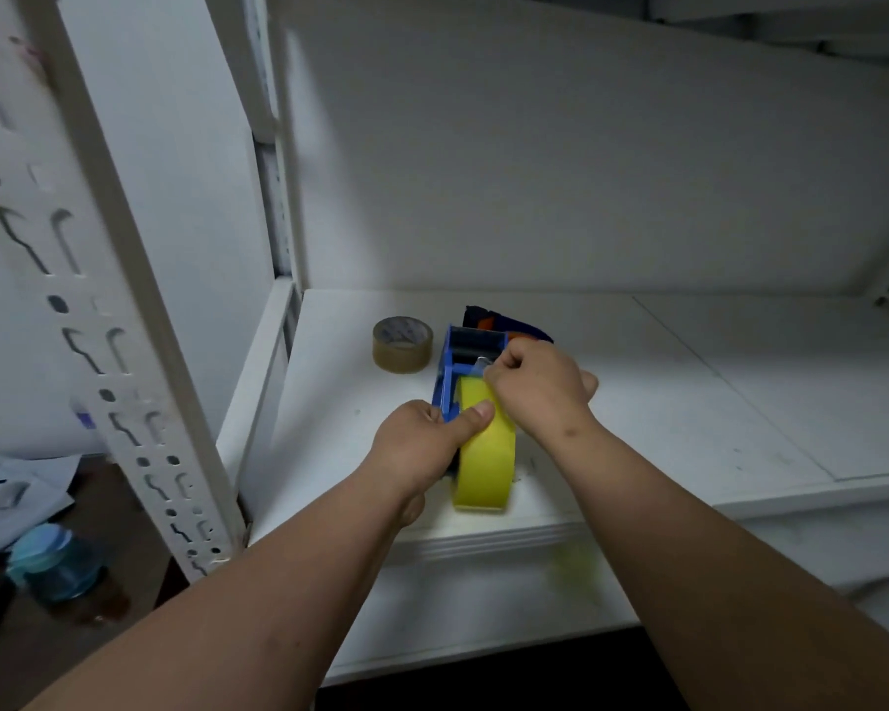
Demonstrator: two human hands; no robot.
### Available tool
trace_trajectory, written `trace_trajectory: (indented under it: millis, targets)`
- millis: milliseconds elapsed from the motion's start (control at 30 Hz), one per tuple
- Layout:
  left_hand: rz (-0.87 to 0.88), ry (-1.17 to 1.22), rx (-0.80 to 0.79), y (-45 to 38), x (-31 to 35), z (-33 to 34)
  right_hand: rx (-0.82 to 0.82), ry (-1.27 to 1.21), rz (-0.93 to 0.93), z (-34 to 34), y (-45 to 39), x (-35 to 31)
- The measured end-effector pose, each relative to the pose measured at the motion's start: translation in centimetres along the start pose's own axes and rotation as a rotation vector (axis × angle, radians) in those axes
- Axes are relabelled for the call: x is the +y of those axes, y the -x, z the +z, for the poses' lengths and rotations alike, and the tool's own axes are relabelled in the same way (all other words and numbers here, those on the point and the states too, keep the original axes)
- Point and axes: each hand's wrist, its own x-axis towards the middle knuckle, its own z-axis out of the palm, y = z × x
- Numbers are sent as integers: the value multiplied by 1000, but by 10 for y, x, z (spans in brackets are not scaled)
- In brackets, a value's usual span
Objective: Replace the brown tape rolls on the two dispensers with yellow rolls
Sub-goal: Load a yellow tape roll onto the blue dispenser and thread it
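Observation:
A blue tape dispenser [452, 356] lies on the white shelf [689, 402] with a yellow tape roll [486, 464] mounted at its near end. My left hand [427, 433] grips the dispenser's left side, thumb pressed on the yellow roll. My right hand [540, 387] pinches the free end of the yellow tape near the dispenser's front roller. A brown tape roll [402, 344] lies flat on the shelf just left of the dispenser. Behind my right hand a second dispenser [504, 323], dark blue and orange, is partly hidden.
A white perforated rack upright [124, 351] stands at the left. The shelf's back wall [586, 171] is close behind. Below left, on a dark floor, sit a blue-capped clear bottle [52, 561] and crumpled paper [16, 490]. A blurred yellow patch [573, 567] shows under the shelf edge.

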Motion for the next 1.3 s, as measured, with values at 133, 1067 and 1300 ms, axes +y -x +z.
trace_trajectory:
  millis: [133,1067,1300]
  targets:
    - [-71,90,-88,-1,0,-12,58,-42,60,0,14,-7]
    - [-211,283,-28,4,18,-5,-215,-241,168,-1,-9,-3]
    - [-138,213,-133,2,15,-9,-283,-149,143,-7,-18,-2]
